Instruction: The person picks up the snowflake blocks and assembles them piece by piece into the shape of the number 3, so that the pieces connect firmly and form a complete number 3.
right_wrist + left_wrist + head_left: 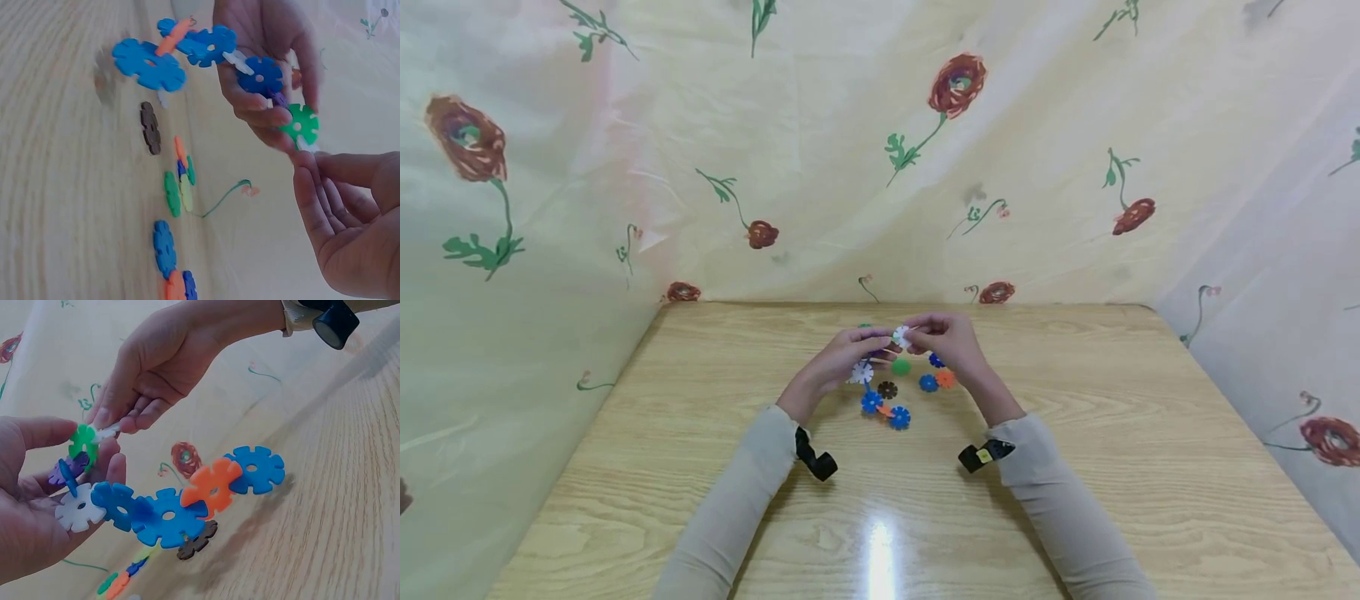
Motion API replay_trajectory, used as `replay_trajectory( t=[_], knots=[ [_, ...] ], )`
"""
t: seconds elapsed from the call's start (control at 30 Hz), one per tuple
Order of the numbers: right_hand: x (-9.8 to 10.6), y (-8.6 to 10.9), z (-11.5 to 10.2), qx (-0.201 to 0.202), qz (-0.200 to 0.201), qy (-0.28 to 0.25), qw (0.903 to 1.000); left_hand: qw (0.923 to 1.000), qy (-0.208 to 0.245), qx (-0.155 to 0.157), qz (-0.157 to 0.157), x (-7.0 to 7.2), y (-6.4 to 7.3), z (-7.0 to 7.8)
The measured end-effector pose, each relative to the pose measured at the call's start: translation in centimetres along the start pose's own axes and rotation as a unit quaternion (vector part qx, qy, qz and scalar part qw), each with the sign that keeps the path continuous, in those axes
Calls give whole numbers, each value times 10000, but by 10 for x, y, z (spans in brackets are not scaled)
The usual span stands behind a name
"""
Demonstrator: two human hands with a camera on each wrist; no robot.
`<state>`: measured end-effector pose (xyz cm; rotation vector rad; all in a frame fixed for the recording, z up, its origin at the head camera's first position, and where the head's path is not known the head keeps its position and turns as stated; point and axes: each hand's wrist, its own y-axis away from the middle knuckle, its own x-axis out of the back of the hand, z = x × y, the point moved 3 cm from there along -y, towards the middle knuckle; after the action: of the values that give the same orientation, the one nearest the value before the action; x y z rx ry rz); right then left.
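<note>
My left hand [838,362] holds a chain of interlocking snowflake discs, its thumb and fingers on the green disc [83,442] at one end. From there the chain runs through a purple disc [70,467], a white disc [80,507], several blue discs [170,520] and an orange disc [214,486], hanging toward me. Between thumb and fingers, my right hand [953,343] pinches another white disc [902,336]. Its edge meets the green disc; I cannot tell whether their slots are engaged. Fingers partly cover both discs.
Beneath the hands, a brown disc [887,389] and a green disc [901,367] lie on the wooden table [1150,467]. To their right are a blue disc [928,383], an orange disc [946,379] and a dark blue one [936,360]. A flowered cloth [820,167] hangs behind the table.
</note>
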<state>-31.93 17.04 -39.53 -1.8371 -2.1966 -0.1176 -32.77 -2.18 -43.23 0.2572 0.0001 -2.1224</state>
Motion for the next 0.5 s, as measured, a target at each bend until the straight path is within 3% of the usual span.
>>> replay_trajectory(
  t=[0.23, 0.5],
  knots=[
    [-6, -1, 2, 44, 43, -196, 9998, 9995, -150, 104, 256, -1, 0, -2],
    [-4, -1, 3, -25, -178, 145, 9997, 9985, -259, 102, 471, 2, 1, -1]
  ],
)
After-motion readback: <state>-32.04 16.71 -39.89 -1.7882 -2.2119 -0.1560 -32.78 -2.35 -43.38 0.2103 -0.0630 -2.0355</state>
